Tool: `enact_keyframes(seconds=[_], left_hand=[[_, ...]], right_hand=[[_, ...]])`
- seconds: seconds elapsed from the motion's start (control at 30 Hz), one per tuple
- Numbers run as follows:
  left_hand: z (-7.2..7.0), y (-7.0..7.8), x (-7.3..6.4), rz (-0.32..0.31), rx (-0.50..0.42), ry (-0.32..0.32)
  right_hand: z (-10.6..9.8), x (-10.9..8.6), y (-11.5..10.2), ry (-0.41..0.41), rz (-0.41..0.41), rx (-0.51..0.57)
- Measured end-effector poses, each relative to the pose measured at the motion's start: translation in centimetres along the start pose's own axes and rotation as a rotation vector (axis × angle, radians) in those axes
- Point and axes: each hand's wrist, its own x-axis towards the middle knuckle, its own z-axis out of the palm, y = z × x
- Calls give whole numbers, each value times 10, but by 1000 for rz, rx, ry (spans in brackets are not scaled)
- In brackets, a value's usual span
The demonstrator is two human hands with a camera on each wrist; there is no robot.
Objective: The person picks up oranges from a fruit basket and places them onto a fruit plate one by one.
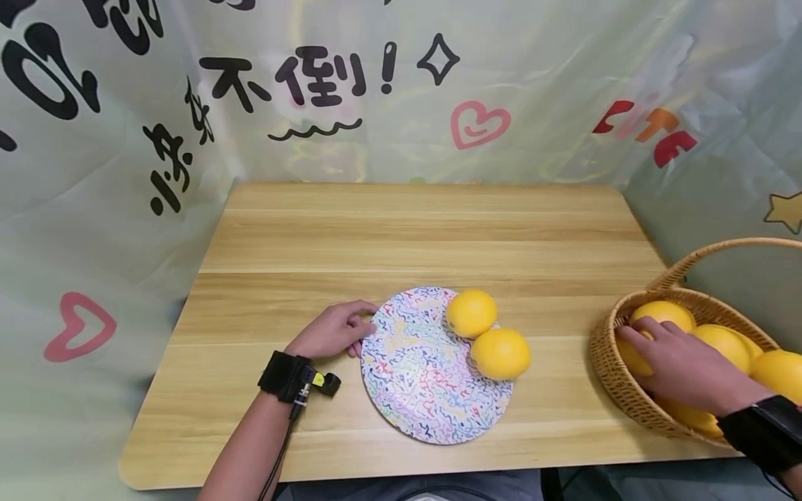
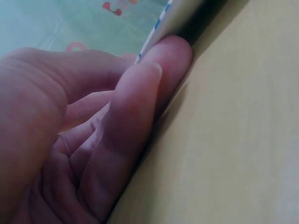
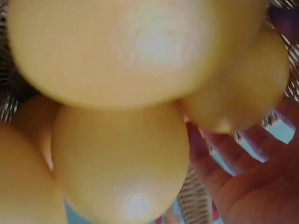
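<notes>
A round plate (image 1: 420, 376) with a multicoloured squiggle pattern lies on the wooden table. My left hand (image 1: 335, 330) pinches its left rim; in the left wrist view, fingertips (image 2: 170, 60) reach under the plate's edge (image 2: 154, 35). Two yellow lemons, one farther back (image 1: 471, 313) and one nearer (image 1: 500, 354), sit on the plate's right side. Over in the wicker basket (image 1: 617, 390), my right hand (image 1: 686, 365) grips a lemon (image 1: 633, 355) near the left wall. In the right wrist view, fingers curve around that lemon (image 3: 243, 79), partly hidden behind a closer one (image 3: 135, 51).
Several more lemons (image 1: 723, 344) fill the basket, whose tall handle (image 1: 739, 243) arches over it at the table's right edge. A printed plastic sheet (image 1: 539, 83) hangs behind and beside the wooden table (image 1: 413, 229). A cable runs along the left forearm.
</notes>
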Motion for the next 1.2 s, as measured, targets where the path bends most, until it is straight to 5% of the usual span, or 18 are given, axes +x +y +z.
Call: enact_keyframes(seconds=[0.23,0.5,1.2], left_hand=[[2,1,1,-4,-2,-3],[0,2,0,5,3,4],[-1,3,0,-15,10,4]], right_hand=[[15,0,-12,101,-58,-103],[16,4,-15,140,-49,-94],[18,9,-9,25,-46,-44]])
